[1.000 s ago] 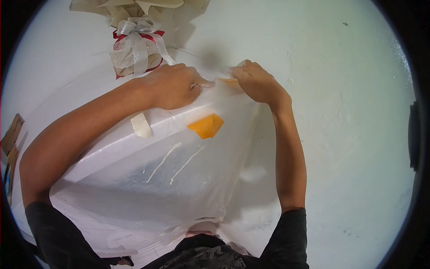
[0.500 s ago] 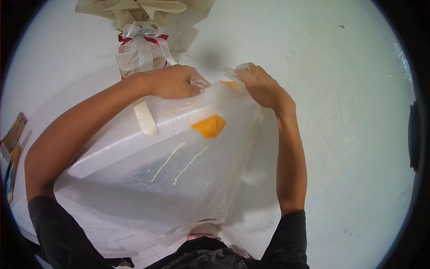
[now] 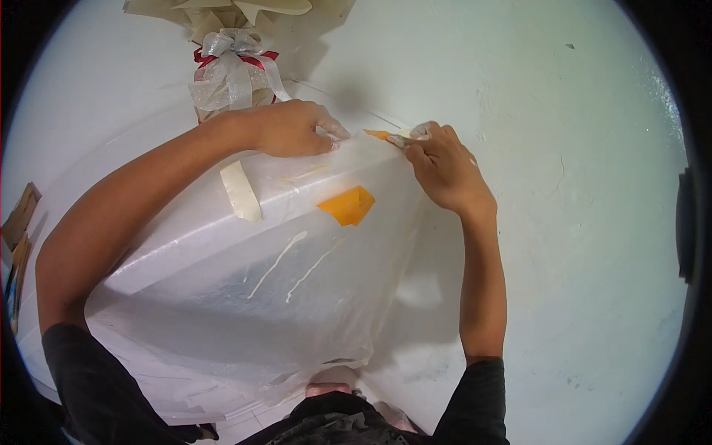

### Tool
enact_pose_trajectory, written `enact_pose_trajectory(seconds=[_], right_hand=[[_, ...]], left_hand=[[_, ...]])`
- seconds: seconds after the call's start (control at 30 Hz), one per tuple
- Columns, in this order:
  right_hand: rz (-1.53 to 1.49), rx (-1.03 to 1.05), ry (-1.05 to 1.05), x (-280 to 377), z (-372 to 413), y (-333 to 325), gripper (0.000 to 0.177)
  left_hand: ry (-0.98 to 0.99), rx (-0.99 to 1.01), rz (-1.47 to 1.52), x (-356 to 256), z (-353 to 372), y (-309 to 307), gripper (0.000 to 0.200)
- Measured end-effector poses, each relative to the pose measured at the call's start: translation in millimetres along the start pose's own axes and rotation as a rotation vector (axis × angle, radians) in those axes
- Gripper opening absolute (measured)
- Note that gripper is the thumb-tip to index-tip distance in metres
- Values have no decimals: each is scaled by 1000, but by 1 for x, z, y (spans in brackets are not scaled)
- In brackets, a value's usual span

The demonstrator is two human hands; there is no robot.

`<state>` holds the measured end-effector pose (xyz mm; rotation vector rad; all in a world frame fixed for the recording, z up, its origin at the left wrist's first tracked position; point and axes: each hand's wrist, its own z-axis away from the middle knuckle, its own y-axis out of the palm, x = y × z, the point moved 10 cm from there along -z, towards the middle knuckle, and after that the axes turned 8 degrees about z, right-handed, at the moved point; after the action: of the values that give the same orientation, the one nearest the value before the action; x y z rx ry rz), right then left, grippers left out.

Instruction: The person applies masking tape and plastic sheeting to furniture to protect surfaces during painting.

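Note:
A clear plastic sheet (image 3: 326,274) lies draped over a large translucent surface in front of me. My left hand (image 3: 300,130) rests at the sheet's far edge, fingers curled, thumb and index fingertips whitish and pressed to it. To its right, my right hand (image 3: 449,167) is closed in a pinch at the sheet's far corner; what sits between its fingertips is too small to make out. By those fingertips is a small orange scrap (image 3: 376,134). A larger orange piece (image 3: 348,205) and a cream strip (image 3: 241,191) lie nearer me on the plastic. Cream-coloured streaks (image 3: 278,263) run below them.
Behind my left hand stands a wrapped bouquet (image 3: 233,74) with a silver-white bow and red ribbon. Pieces of cardboard (image 3: 20,219) are at the far left edge. A pale, scuffed surface (image 3: 578,222) extends on the right.
My right hand has come slightly down and right, its fingers now pinched beside the orange scrap. My left hand stays at nearly the same place.

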<state>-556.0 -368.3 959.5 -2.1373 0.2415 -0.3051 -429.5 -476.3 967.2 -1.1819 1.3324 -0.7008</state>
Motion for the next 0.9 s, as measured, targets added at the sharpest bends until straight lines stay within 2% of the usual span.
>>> enact_pose_trajectory(seconds=[0.1, 0.17, 0.27, 0.4, 0.47, 0.5, 0.57, 0.67, 0.8, 0.87, 0.9], right_hand=[[-41, 3, -34, 2, -2, -5, 28], [-111, -122, -45, 0, 2, -15, 28], [-93, -158, -86, -2, 9, 3, 29], [-22, -3, -24, -1, 1, 1, 30], [-67, -136, -90, 1, -4, -6, 29], [-64, -134, -91, 2, -5, -4, 29], [-381, -42, -195, 16, -7, 8, 32], [-236, -22, -240, 26, 0, 25, 36], [-188, 11, -194, 30, 1, 27, 40], [-210, -271, -418, 55, 18, -1, 37], [-217, -270, -428, 60, 23, -4, 37]], left_hand=[[-14, 7, -22, -2, 1, 1, 42], [-4, 1, -33, -2, 2, -1, 41], [-5, 20, -44, -2, 1, 0, 41], [12, 28, -12, 0, 1, 2, 40], [32, 20, -10, 0, 0, 0, 40], [35, 18, -7, 0, 1, 0, 40], [39, 15, -5, -1, 0, 0, 41], [-7, 43, -23, 8, -4, 2, 36], [-36, 59, -44, 9, -2, 0, 42], [-81, 59, -55, 12, -2, -2, 46], [-53, 55, -33, 15, -4, -3, 50]])
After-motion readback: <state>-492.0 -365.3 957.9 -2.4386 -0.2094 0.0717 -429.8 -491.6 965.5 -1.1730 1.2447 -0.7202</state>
